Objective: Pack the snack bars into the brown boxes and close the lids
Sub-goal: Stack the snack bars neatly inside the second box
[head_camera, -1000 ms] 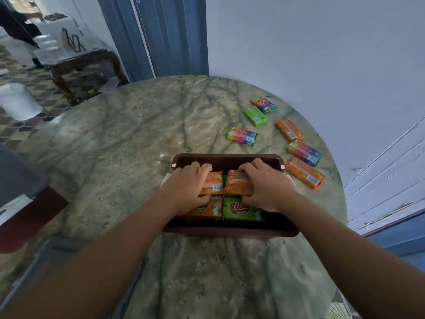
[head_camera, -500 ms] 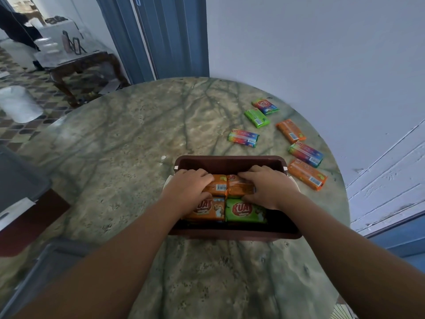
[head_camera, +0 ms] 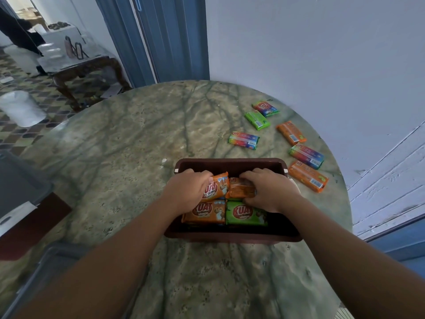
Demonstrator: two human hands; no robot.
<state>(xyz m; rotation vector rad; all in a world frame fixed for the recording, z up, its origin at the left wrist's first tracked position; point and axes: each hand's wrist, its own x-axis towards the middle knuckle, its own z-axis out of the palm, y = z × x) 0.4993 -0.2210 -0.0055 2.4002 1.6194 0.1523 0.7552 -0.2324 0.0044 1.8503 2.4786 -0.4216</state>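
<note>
My left hand point(head_camera: 186, 189) has tilted its gripped orange bar point(head_camera: 215, 186) label-up since before; my right hand point(head_camera: 269, 189) grips another orange bar point(head_camera: 241, 189). Both sit inside the brown box point(head_camera: 230, 163), near the table's point(head_camera: 138, 146) right edge. Wrappers read "KUAT".

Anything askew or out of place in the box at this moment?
Yes: the orange bar gripped by the left hand sits tilted in the brown box, one end raised, not flat like the orange and green bars nearer the person.
</note>
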